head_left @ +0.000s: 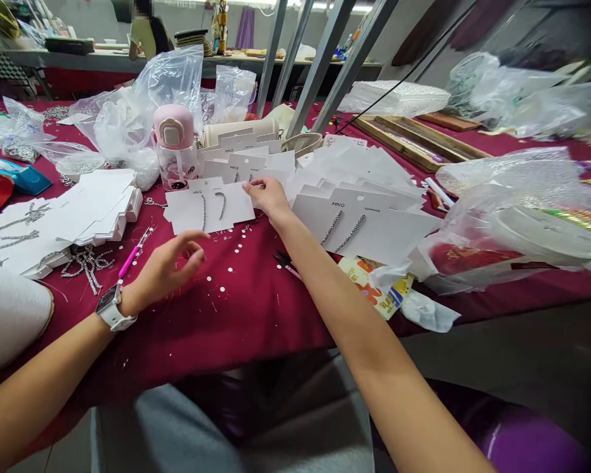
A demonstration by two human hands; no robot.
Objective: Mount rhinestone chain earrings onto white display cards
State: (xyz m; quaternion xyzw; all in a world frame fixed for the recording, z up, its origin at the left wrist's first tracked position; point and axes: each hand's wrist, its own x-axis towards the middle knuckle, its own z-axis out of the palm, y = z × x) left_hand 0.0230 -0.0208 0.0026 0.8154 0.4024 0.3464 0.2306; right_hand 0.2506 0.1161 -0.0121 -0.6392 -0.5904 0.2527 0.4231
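Near frame centre, pressing right hand [268, 200] fingertips-first against the edge of a white rectangular paper earring card [231, 207] bearing two curved rhinestone strips [221, 205], any pinch impossible to tell; holding spread left hand [170, 263] just above a crimson tablecloth [236, 315], beside a slim pink tool [132, 253].

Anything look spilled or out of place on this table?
Small white dots lie scattered on the maroon tablecloth near the left hand, looking spilled, and a loose tangle of rhinestone chain sits beside the stacked white cards.
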